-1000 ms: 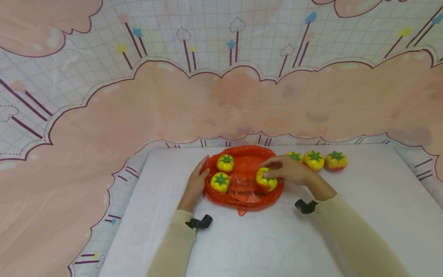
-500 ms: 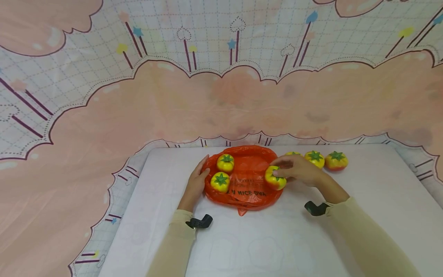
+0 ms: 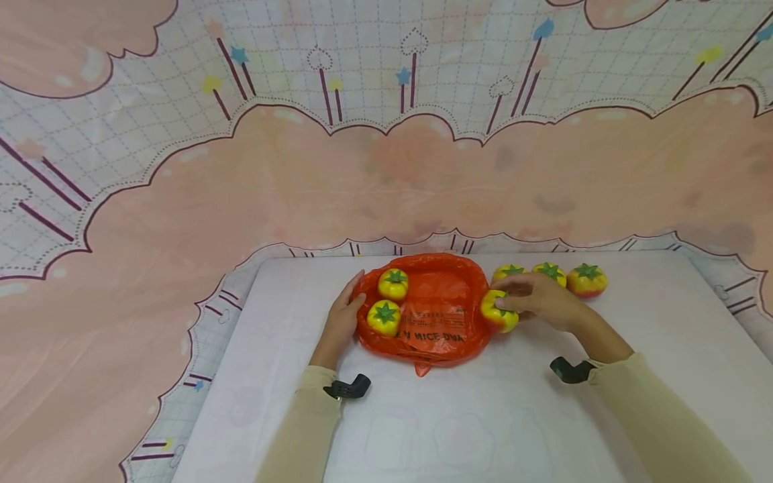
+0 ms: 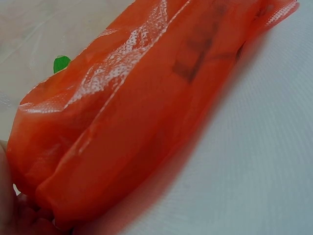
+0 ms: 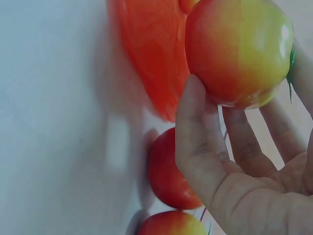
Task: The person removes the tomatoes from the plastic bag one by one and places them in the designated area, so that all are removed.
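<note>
A red plastic bag [image 3: 441, 288] lies spread on the table with its mouth open upward. Inside it, at the left, are two yellow-red tomatoes [image 3: 384, 318] with green star-shaped tops. My left hand [image 3: 343, 320] holds the bag's left rim; red film [image 4: 146, 112] fills much of the left wrist view, partly hiding the fingers. My right hand [image 3: 537, 300] grips another tomato [image 3: 498, 311] at the bag's right rim. In the right wrist view this tomato [image 5: 239, 54] sits between thumb and fingers, above the table.
Three more tomatoes, including the rightmost one [image 3: 587, 280], stand in a row behind my right hand, near the far edge of the white table [image 3: 435, 429]. A patterned pink-and-white cloth [image 3: 386, 181] hangs behind the table.
My right hand has moved right with its tomato, from over the bag's right part to its right rim. The left hand, the bag and the two tomatoes in it have stayed put.
</note>
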`<state>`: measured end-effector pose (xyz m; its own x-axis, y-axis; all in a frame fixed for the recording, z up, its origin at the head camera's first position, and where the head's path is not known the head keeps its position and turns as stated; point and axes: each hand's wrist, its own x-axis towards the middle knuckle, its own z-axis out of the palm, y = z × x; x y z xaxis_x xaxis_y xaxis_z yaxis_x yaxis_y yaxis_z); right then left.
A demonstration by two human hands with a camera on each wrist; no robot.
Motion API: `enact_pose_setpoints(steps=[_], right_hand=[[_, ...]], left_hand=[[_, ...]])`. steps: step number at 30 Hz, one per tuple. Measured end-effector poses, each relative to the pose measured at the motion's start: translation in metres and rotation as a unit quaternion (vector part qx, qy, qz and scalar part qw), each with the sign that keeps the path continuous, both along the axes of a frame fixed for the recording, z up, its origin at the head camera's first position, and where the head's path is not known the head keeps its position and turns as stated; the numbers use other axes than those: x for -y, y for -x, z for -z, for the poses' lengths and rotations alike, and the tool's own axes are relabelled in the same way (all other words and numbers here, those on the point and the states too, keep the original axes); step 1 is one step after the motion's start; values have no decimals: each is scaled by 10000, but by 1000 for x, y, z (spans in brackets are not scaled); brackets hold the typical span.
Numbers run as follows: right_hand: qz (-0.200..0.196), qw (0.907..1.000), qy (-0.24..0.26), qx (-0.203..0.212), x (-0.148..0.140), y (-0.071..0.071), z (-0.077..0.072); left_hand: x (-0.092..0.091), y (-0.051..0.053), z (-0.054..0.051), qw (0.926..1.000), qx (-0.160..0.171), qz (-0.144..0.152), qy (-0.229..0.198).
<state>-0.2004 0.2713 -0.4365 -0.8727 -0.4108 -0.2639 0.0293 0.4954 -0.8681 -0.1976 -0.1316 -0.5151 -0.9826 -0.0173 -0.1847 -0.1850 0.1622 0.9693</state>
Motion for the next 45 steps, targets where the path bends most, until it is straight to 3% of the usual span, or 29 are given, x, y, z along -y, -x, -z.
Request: enact_pose_setpoints(steps=[19, 24, 32, 45], right_hand=[[467, 9987, -200, 4, -33, -10, 13], [555, 9974, -463, 34, -38, -13, 17], [658, 9974, -199, 219, -41, -13, 20], [589, 9980, -173, 136, -40, -12, 25]], left_hand=[[0, -2, -3, 9999, 31, -8, 119], [-1, -2, -3, 9999, 20, -21, 126], [-1, -2, -3, 9999, 5, -15, 144], [-1, -1, -2, 9999, 28, -12, 140]])
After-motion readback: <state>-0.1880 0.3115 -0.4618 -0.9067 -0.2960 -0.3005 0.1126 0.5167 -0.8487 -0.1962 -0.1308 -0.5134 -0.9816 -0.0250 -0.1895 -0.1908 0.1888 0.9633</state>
